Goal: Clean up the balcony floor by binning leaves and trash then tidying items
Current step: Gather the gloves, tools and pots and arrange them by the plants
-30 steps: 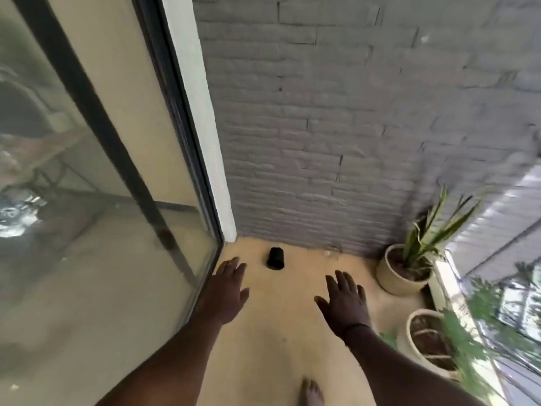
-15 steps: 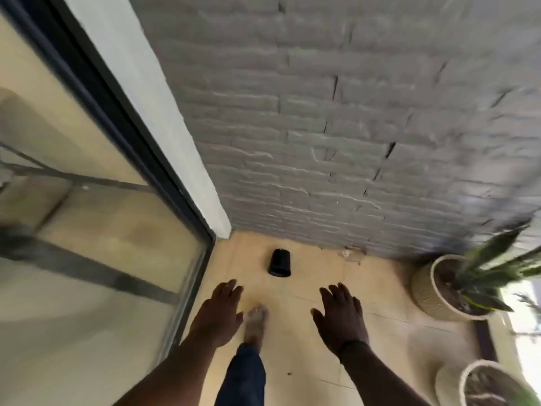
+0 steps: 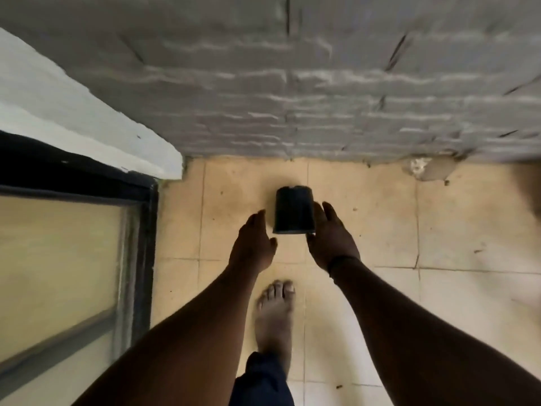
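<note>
So I've got both hands out over the tiled floor [image 3: 366, 230], left hand [image 3: 252, 244] and right hand [image 3: 332, 238] either side of a small black pot [image 3: 293, 209] lying tipped over near the grey brick wall [image 3: 292, 98]. Fingers on both are straight and relaxed, gripping nothing. Can't tell if the right one touches the pot.

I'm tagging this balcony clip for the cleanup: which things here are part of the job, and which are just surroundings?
Job:
black pot lying on the floor tiles
left hand and right hand, open on either side of it
debris by the wall

Surroundings:
brick wall
glass door
bare foot
</note>
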